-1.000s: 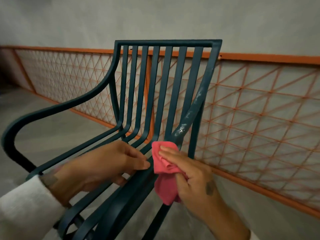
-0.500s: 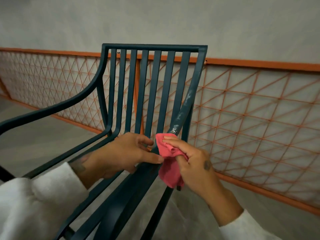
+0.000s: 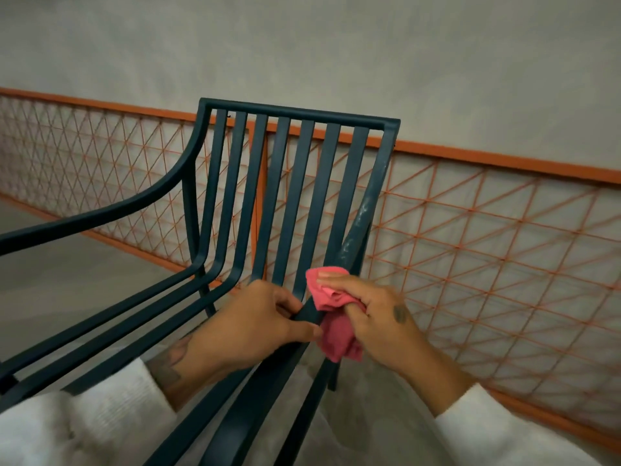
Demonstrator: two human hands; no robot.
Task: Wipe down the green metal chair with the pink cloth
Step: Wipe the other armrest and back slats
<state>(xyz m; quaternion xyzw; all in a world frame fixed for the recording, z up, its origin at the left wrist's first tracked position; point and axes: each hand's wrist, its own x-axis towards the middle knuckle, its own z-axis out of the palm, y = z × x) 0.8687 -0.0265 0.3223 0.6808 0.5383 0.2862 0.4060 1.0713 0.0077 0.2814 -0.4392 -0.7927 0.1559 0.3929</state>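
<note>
The pink cloth (image 3: pixel 331 299) has hardly moved, still at the foot of the right back post of the green chair (image 3: pixel 295 112), pinched in the grip of the right hand (image 3: pixel 378 326), the left hand (image 3: pixel 255 327) curled round a slat, orange lattice railing (image 3: pixel 504 163) and grey wall (image 3: pixel 336 45) behind.

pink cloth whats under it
The pink cloth drapes over a side bar of the green chair, gripped by the right hand. The bar's covered stretch cannot be seen; pale smudges show higher up.

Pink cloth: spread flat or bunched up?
Bunched. The pink cloth is crumpled in the right hand, creases visible, one end hanging loose.
</note>
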